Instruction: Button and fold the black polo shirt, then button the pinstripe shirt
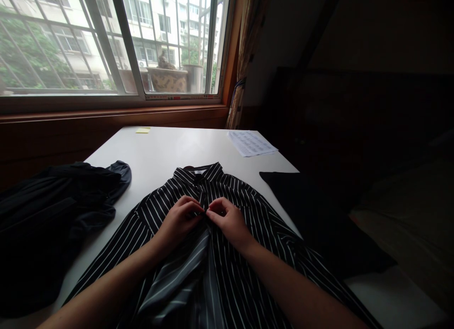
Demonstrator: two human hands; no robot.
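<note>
A black shirt with white stripes (234, 187) lies spread face up, its collar pointing to the far side and its sleeves reaching out to both sides. Below the chest its front hangs apart and shows the greyer inside of the cloth. My left hand (182, 217) pinches the front edge of the shirt at chest height. Close beside it, my right hand (229, 220) pinches the opposite front edge, fingertips almost touching the left ones. Any button between the fingers is too small and dark to make out.
The shirt rests on a white table (184, 142). Dark crumpled clothes (53, 215) are heaped at the left, and a flat dark cloth (319, 220) lies at the right. Printed sheets (251, 143) and a yellow note (143, 130) lie near the far edge, below a barred window (142, 40).
</note>
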